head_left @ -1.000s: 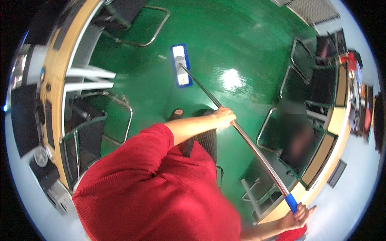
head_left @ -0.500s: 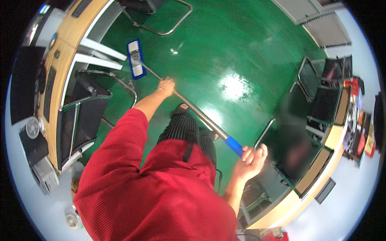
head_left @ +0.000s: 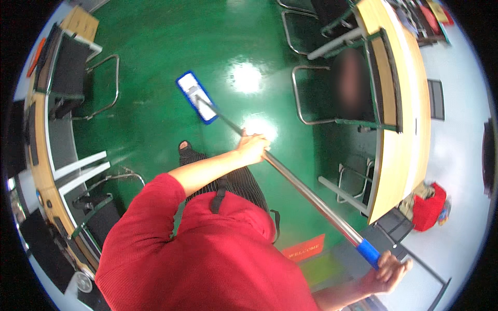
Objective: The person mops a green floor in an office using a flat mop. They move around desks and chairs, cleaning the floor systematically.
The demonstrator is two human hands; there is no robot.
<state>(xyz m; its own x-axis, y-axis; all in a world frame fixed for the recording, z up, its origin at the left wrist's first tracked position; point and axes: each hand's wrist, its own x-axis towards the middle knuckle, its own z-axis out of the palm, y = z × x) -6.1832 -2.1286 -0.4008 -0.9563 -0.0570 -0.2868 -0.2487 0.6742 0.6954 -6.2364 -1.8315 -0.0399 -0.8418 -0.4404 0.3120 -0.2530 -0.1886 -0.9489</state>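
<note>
A flat mop lies across my view: its white mop head [head_left: 206, 110] with a blue fringe rests on the green floor ahead of me. From it a metal pole [head_left: 311, 196] slants back to a blue grip [head_left: 369, 253] at the lower right. My left hand [head_left: 252, 148] is closed around the pole partway along. At the top end of the blue grip is my right hand [head_left: 389, 273], its fingers curled over the end and partly loose. Both red-sleeved arms are spread wide.
Wooden desks stand along the left [head_left: 42, 150] and right [head_left: 386, 194]. Black chairs with metal legs include one at the left [head_left: 70, 65] and one, blurred over, at the right [head_left: 311, 123]. A red doormat [head_left: 306, 248] and a red bag [head_left: 430, 207] are behind right.
My body has turned and stepped, so the desks and chairs have shifted in view. The mop head has moved right, away from the left desk. My right hand has swung out to the lower right.
</note>
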